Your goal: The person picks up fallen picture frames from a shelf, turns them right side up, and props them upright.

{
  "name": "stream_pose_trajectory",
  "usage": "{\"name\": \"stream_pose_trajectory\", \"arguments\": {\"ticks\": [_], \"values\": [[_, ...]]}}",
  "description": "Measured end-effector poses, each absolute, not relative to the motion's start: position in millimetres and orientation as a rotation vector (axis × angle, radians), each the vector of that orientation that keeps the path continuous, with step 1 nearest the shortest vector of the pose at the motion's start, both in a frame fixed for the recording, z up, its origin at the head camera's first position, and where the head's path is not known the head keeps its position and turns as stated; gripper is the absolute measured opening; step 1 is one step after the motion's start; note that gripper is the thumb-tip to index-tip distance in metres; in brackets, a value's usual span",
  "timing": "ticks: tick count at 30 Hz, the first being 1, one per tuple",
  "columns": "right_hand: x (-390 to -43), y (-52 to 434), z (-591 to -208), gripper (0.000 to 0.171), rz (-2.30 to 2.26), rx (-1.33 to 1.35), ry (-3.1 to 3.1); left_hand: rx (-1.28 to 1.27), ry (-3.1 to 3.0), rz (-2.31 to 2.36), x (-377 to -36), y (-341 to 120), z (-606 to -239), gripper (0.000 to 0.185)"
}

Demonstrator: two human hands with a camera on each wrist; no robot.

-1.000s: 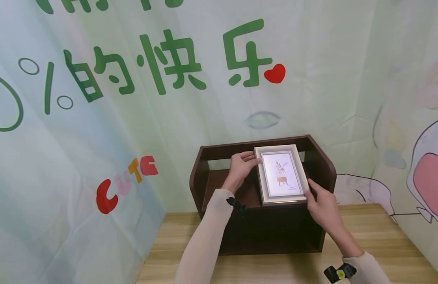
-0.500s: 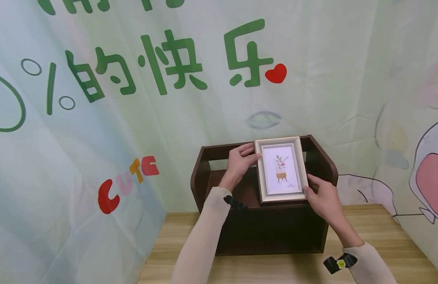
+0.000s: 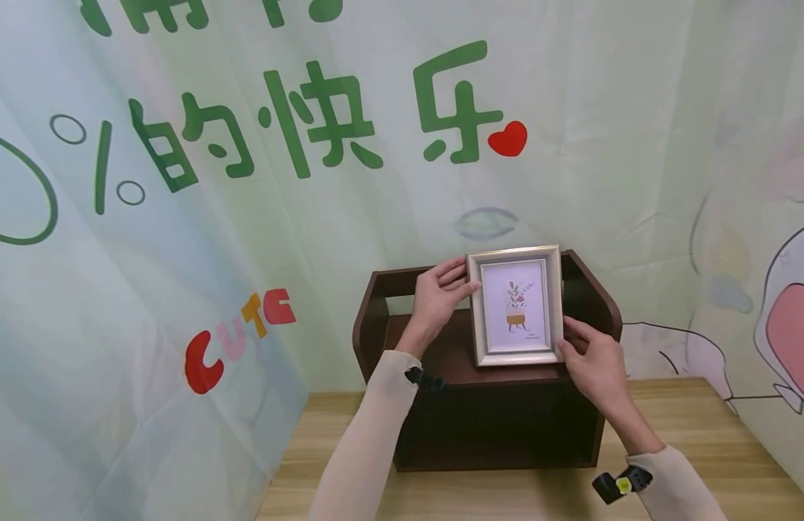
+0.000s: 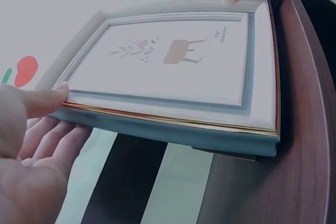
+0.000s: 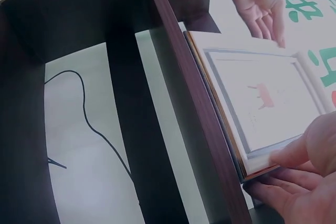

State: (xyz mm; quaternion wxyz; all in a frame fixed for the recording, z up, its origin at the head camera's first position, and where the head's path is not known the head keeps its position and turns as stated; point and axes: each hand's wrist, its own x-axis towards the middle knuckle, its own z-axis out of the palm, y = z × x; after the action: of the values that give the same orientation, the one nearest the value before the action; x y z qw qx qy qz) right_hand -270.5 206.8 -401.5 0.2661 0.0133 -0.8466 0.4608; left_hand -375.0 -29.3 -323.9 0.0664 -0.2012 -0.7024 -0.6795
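Observation:
A picture frame with a pale gold border and a potted-plant print stands near upright, leaning back a little, on the right part of the upper shelf of a dark brown wooden rack. My left hand pinches its upper left edge, thumb on the front and fingers behind. Lower on the opposite side, my right hand pinches the right edge near the bottom corner. In the right wrist view the frame's bottom edge lies at the shelf's front board. Both hands also show in the left wrist view.
The rack stands on a wood-grain table with its lower compartment facing me. A printed fabric backdrop hangs behind and at both sides. Through the rack's open back, a thin dark cable shows in the right wrist view.
The picture frame has tilted from lying back to nearly upright, its top edge rising. My left hand has gone up slightly with it; both hands keep their hold.

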Motion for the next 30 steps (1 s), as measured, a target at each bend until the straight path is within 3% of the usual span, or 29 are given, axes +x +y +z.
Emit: {"name": "stream_pose_trajectory", "arguments": {"ticks": [17,30], "values": [[-267,211,-413,0.042,1.223,0.113,-2.247,-0.778,-2.079,-1.855,-346,-42,-330,0.055],[-262,213,-415,0.043,1.209,0.147,-2.277,-0.731,-2.065,-1.760,-341,-42,-331,0.052]]}}
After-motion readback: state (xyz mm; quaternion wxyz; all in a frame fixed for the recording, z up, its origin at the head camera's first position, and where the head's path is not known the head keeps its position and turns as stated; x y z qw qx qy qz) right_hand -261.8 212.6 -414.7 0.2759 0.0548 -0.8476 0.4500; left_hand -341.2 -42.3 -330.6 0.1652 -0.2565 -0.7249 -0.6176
